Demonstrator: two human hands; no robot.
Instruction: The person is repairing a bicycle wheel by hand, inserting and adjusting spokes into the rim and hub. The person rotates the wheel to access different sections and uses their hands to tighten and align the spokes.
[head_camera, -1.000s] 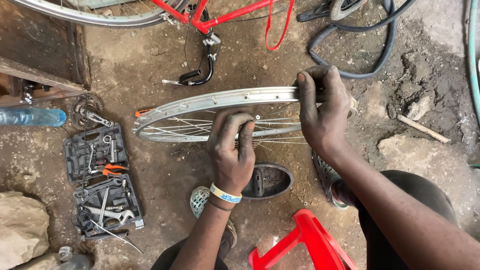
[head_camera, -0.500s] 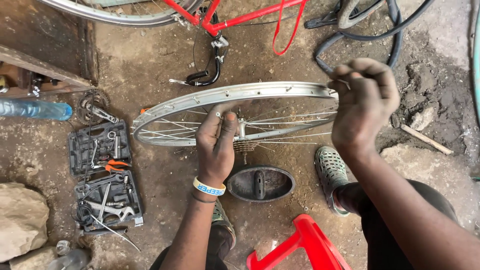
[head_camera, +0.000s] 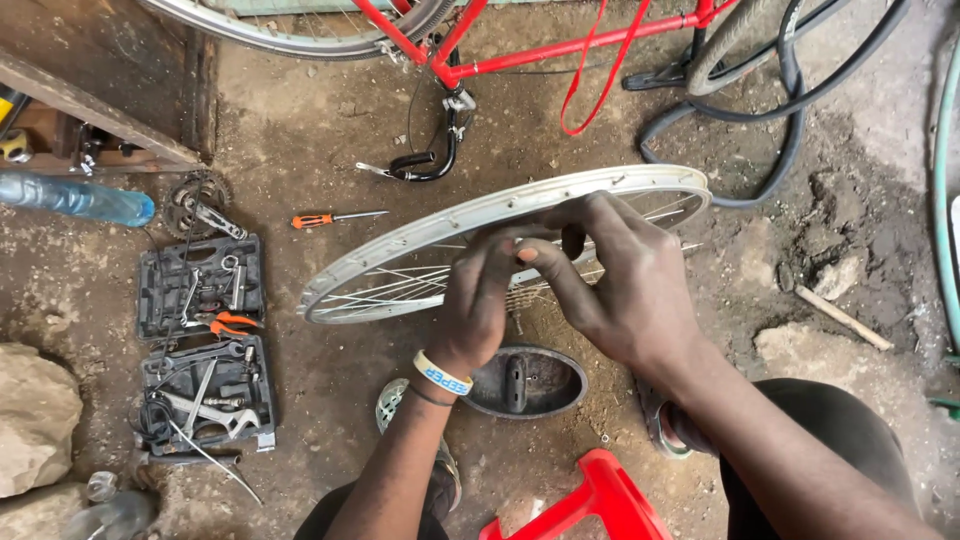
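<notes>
Silver wheel rim (head_camera: 420, 240) gripped by left hand (head_camera: 482, 300); right hand (head_camera: 625, 285) alongside.

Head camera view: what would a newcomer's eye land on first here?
First, the silver bicycle wheel lying tilted across the middle, with both hands, the left hand and the right hand, pinching together at its rim. Next, the red bicycle frame along the top edge and the open black tool case on the dirt floor at the left. A red plastic stool peeks in at the bottom.
</notes>
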